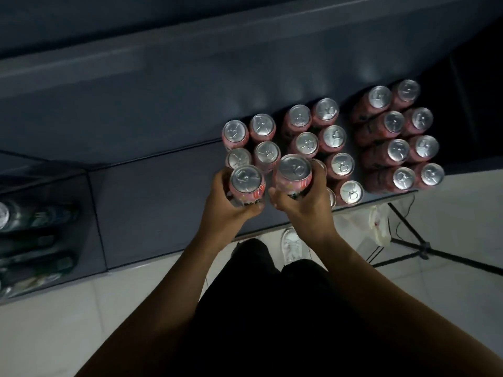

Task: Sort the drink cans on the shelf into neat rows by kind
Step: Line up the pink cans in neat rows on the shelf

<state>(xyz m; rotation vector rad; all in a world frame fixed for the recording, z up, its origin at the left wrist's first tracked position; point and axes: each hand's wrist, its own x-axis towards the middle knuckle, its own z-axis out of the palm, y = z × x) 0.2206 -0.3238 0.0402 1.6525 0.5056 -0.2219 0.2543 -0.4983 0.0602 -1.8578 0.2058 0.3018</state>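
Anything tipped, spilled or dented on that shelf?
Nothing stands out. Shelved cans stand upright in paired rows on the shelf, no spill shows; left hand and right hand each grip an upright pink can.

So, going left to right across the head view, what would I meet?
Dark bottles → left hand gripping a pink can → right hand gripping a second pink can → block of pink cans → black tripod.

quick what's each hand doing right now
Left hand: closed, gripping a pink can held upright.
Right hand: closed, gripping a second pink can, also upright.
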